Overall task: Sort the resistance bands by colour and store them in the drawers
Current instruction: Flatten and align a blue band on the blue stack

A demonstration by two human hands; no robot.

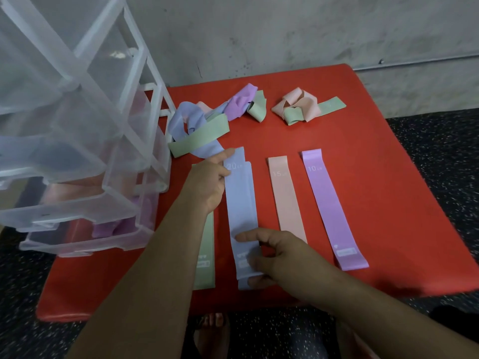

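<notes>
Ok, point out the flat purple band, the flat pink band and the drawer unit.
flat purple band (328,203): head view, middle of the strip.
flat pink band (285,200): head view, middle of the strip.
drawer unit (77,212): head view, front wall of a lower drawer.

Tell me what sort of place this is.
Likely a plain indoor corner, perhaps a home or small gym: a bare, stained grey wall, a dark speckled floor like rubber matting, and a red table with a clear plastic drawer unit and pastel resistance bands laid out.

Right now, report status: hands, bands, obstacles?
Left hand pinches blue band at top; right hand grips bottom. Band flat on table. Tangled bands behind, not blocking.
</notes>
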